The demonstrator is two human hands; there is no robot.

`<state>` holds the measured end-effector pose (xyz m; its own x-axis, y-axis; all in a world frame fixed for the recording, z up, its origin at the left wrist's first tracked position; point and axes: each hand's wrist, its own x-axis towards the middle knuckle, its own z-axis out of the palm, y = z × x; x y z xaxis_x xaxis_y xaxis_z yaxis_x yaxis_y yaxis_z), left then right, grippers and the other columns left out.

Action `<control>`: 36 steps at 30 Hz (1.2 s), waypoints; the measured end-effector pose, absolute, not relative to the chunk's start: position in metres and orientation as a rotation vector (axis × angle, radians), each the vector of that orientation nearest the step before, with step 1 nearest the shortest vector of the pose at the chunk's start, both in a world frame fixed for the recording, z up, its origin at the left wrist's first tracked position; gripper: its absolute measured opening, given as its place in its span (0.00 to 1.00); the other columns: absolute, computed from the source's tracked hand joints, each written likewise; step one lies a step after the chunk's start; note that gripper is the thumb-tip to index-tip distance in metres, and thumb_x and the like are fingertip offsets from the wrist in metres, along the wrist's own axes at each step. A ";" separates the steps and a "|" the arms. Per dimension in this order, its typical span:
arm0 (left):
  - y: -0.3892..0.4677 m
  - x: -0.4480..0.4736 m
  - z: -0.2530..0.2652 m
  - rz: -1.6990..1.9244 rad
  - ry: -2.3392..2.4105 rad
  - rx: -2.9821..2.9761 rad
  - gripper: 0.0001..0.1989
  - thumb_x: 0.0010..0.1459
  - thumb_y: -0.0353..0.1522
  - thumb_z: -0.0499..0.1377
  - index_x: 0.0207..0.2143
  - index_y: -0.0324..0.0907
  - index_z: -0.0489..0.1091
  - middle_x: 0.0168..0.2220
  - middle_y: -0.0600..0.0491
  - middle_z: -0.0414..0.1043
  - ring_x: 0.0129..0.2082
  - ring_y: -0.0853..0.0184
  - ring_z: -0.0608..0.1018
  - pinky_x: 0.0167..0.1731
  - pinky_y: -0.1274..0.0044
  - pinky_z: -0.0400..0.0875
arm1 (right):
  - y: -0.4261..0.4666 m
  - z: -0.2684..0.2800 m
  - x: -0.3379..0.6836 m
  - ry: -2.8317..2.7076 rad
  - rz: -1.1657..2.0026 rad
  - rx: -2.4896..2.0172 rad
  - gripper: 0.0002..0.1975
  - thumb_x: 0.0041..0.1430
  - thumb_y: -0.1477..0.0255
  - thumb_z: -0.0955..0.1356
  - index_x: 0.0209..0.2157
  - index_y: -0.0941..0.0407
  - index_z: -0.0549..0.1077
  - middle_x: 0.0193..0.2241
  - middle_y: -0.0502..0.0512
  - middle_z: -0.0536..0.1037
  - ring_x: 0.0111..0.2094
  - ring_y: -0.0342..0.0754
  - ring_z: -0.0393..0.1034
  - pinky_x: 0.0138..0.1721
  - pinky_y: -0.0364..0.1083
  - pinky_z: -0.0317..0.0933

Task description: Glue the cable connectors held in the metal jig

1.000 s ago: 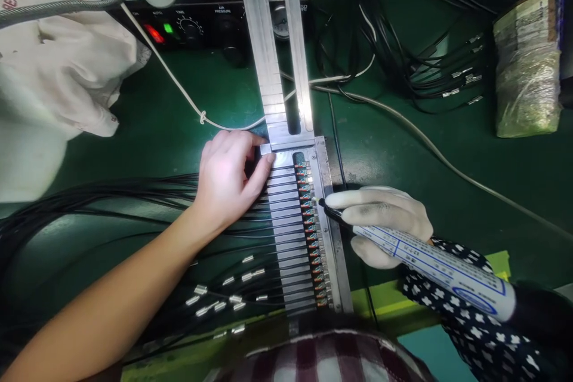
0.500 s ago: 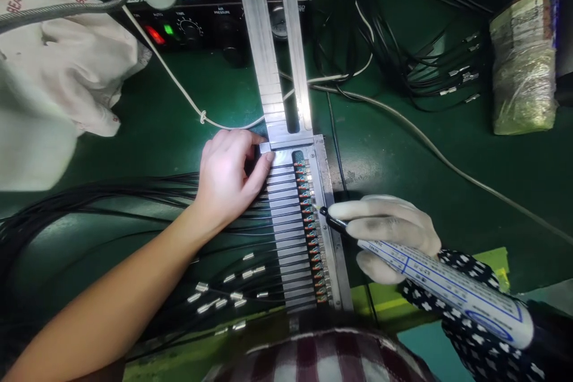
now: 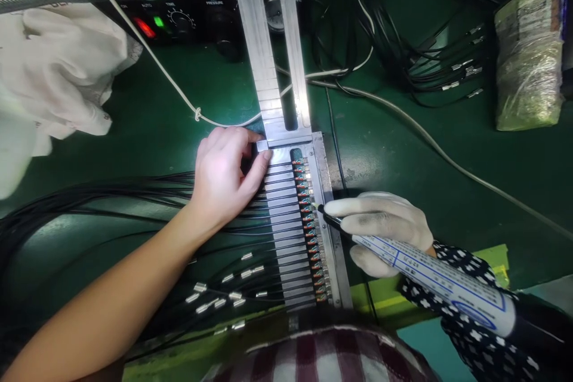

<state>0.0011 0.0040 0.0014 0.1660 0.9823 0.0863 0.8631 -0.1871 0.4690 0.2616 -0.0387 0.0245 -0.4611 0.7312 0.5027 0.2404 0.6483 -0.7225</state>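
Note:
My left hand [image 3: 226,176], bare, pinches a small tab on the upper left edge of the slotted metal fixture [image 3: 282,209]. Black cables [image 3: 280,216] lie side by side in its grooves, their ends with small green boards, orange wires and metal connectors [image 3: 310,218] lined up along the right side. In a white glove, my right hand [image 3: 385,230] grips a glue syringe [image 3: 430,274] with a printed label and a black tip. That slanting tip is over the row of connectors, near its middle; whether it touches one I cannot tell.
Behind stands a black dispenser box [image 3: 197,18] with lit switches. A long slotted metal bar [image 3: 255,42] runs back from the fixture. Loose cables with metal plugs [image 3: 235,295] lie at left front, others [image 3: 461,65] at back right beside a wrapped bundle [image 3: 528,65]. White cloth [image 3: 67,59] lies at left.
The view has shifted slightly. My right hand and the syringe have moved a little to the left, the tip staying over the middle connectors. My left hand keeps its pinch on the fixture.

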 end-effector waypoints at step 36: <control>0.003 0.002 0.000 0.570 1.763 2.128 0.09 0.62 0.39 0.55 0.38 0.44 0.67 0.30 0.53 0.66 0.36 0.61 0.69 0.39 0.68 0.62 | -0.051 0.031 0.264 -2.023 0.743 -0.776 0.05 0.58 0.77 0.69 0.37 0.57 0.74 0.38 0.61 0.83 0.30 0.46 0.79 0.29 0.43 0.76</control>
<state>0.0020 0.0030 0.0000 0.1594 0.9821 0.1004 0.8550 -0.1881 0.4833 0.2640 -0.0511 0.0305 -0.4687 0.7404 0.4818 0.2525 0.6350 -0.7301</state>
